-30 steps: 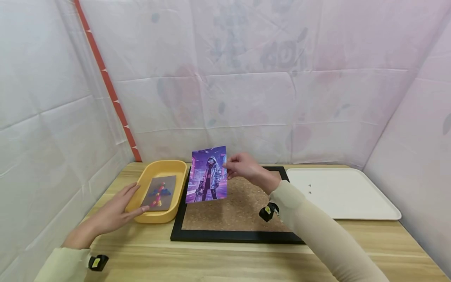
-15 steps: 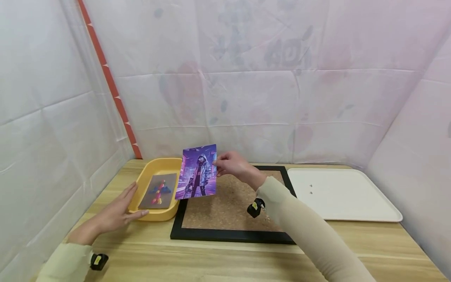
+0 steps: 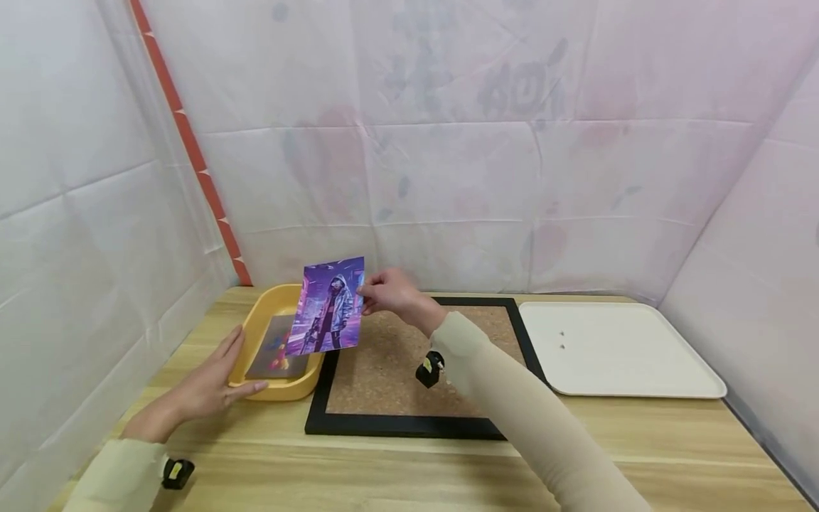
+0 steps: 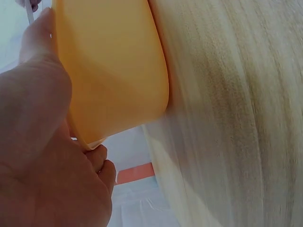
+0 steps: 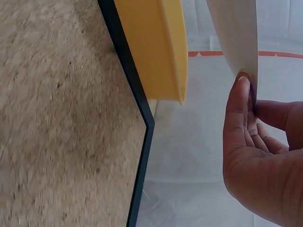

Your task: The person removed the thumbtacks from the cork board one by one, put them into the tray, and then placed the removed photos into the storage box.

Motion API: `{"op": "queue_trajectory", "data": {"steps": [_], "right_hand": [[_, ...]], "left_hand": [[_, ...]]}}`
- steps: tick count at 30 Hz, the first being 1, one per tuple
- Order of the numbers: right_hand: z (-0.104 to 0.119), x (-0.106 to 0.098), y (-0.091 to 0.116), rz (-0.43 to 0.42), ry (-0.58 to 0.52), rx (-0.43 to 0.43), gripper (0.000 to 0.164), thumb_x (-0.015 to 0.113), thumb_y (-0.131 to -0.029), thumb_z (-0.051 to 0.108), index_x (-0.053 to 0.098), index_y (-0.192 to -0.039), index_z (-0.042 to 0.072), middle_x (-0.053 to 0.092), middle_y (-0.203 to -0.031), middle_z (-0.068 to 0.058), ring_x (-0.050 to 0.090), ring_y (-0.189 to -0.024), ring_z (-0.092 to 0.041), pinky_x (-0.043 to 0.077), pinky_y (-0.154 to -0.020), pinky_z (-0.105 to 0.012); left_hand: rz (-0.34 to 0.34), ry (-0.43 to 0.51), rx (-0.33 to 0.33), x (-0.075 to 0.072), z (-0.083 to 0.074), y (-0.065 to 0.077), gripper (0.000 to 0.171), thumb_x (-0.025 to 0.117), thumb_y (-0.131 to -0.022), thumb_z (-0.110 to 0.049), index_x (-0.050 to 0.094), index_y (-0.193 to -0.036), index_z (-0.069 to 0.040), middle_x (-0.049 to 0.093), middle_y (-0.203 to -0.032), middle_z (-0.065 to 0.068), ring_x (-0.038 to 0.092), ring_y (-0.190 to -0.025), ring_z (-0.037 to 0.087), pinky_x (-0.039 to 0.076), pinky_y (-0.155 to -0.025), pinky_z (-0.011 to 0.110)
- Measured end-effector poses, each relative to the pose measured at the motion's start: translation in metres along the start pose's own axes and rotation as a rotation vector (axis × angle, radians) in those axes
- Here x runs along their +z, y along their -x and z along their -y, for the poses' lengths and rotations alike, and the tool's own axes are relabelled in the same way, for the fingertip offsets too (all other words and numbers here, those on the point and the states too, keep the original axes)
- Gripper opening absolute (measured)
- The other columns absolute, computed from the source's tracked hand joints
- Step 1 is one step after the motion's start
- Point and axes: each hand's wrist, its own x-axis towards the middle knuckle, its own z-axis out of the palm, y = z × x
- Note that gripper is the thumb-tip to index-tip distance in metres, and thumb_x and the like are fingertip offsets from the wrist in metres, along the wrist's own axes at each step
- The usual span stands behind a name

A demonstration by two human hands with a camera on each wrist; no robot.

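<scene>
My right hand (image 3: 394, 291) pinches a purple photo print (image 3: 330, 306) by its right edge between thumb and fingers. The print shows a hooded figure and is held up over the right side of the yellow bin (image 3: 289, 390). Its white back (image 5: 241, 38) faces the right wrist camera. Inside the bin lies a second, grey print (image 3: 264, 354) with a colourful shape, partly covered by the raised one. My left hand (image 3: 207, 384) rests at the bin's near left corner, its fingers along the left rim and thumb at the front rim.
Right of the bin, a cork board (image 3: 397, 387) in a black frame lies on the wooden table (image 3: 397, 473). A white tray (image 3: 640, 355) with two small metallic pieces (image 3: 562, 340) stands further right. Sheet-covered walls (image 3: 448, 178) enclose the back and sides.
My right hand has carried the purple print leftward from above the cork board to over the bin, where it now covers part of the grey print. My left hand has stayed at the bin.
</scene>
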Motion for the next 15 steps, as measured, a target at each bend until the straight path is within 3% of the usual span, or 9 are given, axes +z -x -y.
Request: {"op": "queue_trajectory", "data": {"steps": [8, 15], "right_hand": [[-0.004, 0.028, -0.008, 0.015, -0.031, 0.003, 0.018, 0.058, -0.103, 0.001, 0.068, -0.096, -0.012, 0.064, -0.072, -0.008, 0.064, -0.061, -0.016, 0.063, -0.075, -0.038], [-0.007, 0.051, -0.015, -0.031, -0.045, -0.001, 0.018, 0.058, -0.102, 0.001, 0.067, -0.091, -0.01, 0.064, -0.07, -0.008, 0.063, -0.058, -0.015, 0.061, -0.063, -0.028]], "left_hand": [[0.01, 0.033, -0.01, 0.002, 0.001, 0.003, 0.115, 0.074, -0.093, -0.043, -0.001, -0.156, 0.016, -0.007, -0.163, 0.038, 0.01, -0.143, 0.066, 0.019, -0.11, 0.076], [0.04, 0.03, -0.04, 0.003, -0.001, 0.004, 0.115, 0.073, -0.093, -0.046, -0.001, -0.156, 0.017, -0.01, -0.163, 0.038, 0.01, -0.143, 0.066, 0.02, -0.111, 0.075]]}}
